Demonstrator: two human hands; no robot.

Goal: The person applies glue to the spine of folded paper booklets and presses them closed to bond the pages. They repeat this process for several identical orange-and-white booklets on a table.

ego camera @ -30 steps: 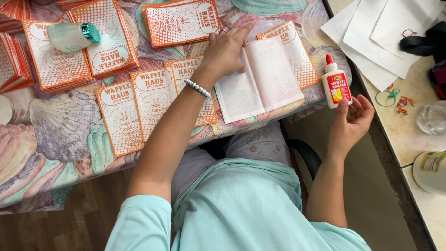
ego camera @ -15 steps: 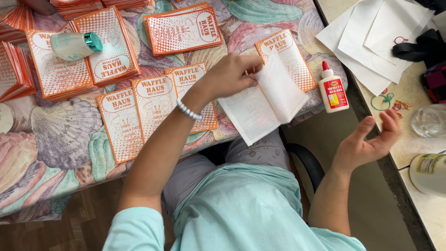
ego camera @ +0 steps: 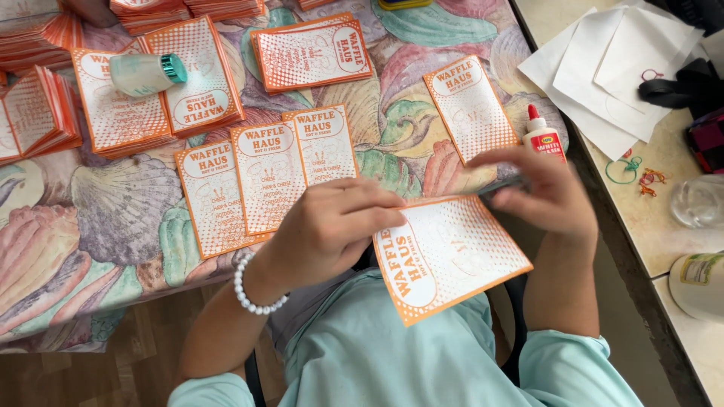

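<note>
Orange card [ego camera: 449, 252] held over the lap, just off the worktop [ego camera: 392, 113] edge; left hand [ego camera: 332, 230] pinches its left edge, right hand [ego camera: 547, 192] closed on the top-right corner, blurred; press the fold evenly, keep edges aligned; glue [ego camera: 543, 139] nearby.

Orange-and-white dotted card [ego camera: 452, 256], pastel seashell-print tablecloth [ego camera: 113, 218], white bead bracelet [ego camera: 253, 298]
</note>
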